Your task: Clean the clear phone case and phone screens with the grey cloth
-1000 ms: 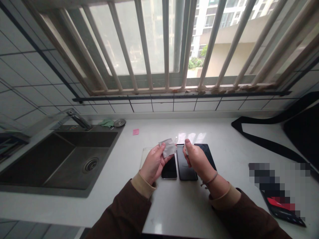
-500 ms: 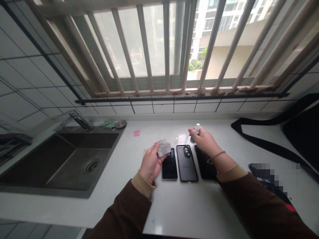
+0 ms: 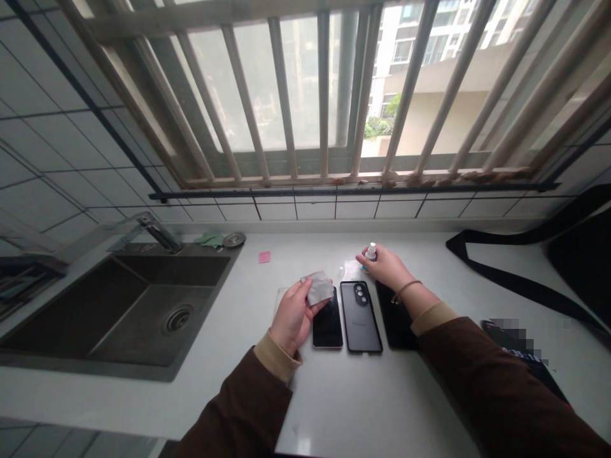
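Note:
My left hand (image 3: 294, 313) pinches a small grey cloth (image 3: 317, 288) between thumb and fingers, over the upper end of a phone (image 3: 328, 327) lying dark side up. Just behind the row of devices, my right hand (image 3: 387, 267) is wrapped round a small spray bottle (image 3: 371, 252) with a white top; most of its body is hidden by the fingers. Between the two hands lies a black phone case (image 3: 361, 321) with camera cut-outs. A dark flat device (image 3: 395, 324) sits to its right, partly covered by my right forearm.
At the left is a steel sink (image 3: 200, 318) with a faucet (image 3: 162, 232), a green cloth (image 3: 209, 240) and a drain strainer (image 3: 233, 240). A pink note (image 3: 264, 257) lies on the white counter (image 3: 334, 401). On the right are a black strap (image 3: 506, 277) and another phone (image 3: 529, 362).
My right hand has moved slightly left and down with the spray bottle, nearer the counter behind the phone case. The left hand keeps its hold on the cloth; the view has shifted slightly.

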Demonstrator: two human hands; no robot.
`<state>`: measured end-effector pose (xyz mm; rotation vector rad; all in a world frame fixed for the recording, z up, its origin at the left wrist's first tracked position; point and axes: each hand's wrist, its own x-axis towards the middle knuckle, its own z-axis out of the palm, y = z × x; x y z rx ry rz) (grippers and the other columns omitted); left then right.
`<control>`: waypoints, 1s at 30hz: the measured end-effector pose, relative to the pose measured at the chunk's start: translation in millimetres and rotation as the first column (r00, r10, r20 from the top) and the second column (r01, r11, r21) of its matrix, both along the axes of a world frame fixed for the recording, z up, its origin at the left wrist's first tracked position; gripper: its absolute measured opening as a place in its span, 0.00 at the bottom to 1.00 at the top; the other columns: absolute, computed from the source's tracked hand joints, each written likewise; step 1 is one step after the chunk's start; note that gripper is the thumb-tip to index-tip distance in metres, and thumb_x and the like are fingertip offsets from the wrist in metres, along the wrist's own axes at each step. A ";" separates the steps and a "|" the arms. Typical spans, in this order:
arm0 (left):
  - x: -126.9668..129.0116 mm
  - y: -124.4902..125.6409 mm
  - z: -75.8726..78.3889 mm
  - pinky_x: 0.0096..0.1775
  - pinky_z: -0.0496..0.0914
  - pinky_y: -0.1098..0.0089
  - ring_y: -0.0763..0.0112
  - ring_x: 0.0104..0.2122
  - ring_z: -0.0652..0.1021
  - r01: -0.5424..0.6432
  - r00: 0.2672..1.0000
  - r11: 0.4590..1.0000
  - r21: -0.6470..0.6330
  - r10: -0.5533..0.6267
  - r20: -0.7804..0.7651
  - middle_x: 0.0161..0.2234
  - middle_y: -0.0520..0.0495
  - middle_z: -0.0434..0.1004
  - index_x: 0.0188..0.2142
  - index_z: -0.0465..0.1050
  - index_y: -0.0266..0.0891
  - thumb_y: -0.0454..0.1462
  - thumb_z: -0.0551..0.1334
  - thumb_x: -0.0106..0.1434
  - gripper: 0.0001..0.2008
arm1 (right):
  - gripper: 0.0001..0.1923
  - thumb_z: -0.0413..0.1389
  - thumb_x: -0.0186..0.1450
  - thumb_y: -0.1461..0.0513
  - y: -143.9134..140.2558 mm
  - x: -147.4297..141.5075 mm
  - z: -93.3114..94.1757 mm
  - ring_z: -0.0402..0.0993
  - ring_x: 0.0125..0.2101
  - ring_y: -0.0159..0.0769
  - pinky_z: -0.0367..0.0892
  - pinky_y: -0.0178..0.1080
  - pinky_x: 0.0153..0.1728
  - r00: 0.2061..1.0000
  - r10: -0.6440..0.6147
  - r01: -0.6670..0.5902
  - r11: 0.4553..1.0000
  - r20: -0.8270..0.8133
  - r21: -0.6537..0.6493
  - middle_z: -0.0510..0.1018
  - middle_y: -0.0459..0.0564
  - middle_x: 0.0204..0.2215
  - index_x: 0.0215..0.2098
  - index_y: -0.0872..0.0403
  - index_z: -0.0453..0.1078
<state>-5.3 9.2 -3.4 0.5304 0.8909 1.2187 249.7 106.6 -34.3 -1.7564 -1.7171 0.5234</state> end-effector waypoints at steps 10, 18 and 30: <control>-0.7 -1.0 -1.6 0.46 0.83 0.62 0.58 0.46 0.86 0.036 0.999 0.998 0.043 -0.035 -0.029 0.49 0.30 0.85 0.51 0.77 0.30 0.37 0.63 0.73 0.13 | 0.32 0.62 0.67 0.48 -38.7 -4.7 36.6 0.67 0.63 0.58 0.60 0.58 0.65 0.993 -0.115 0.119 0.873 -0.037 0.473 0.72 0.68 0.59 0.61 0.59 0.67; -2.2 -12.6 8.0 0.38 0.83 0.61 0.51 0.43 0.87 0.345 0.938 0.932 0.110 -0.341 -0.054 0.47 0.31 0.85 0.57 0.77 0.33 0.45 0.67 0.70 0.21 | 0.22 0.57 0.72 0.44 -124.3 -53.6 52.1 0.80 0.47 0.50 0.75 0.48 0.48 0.817 0.200 -0.185 0.979 -0.541 0.083 0.84 0.56 0.48 0.52 0.49 0.80; -28.7 -1.6 19.6 0.49 0.73 0.63 0.56 0.42 0.83 0.200 0.373 0.902 0.383 0.292 -0.881 0.39 0.41 0.83 0.48 0.82 0.42 0.43 0.63 0.70 0.13 | 0.23 0.64 0.66 0.41 -123.4 -62.6 15.9 0.79 0.44 0.44 0.79 0.46 0.45 0.357 0.000 -0.155 0.986 -0.934 -0.060 0.83 0.51 0.43 0.44 0.51 0.81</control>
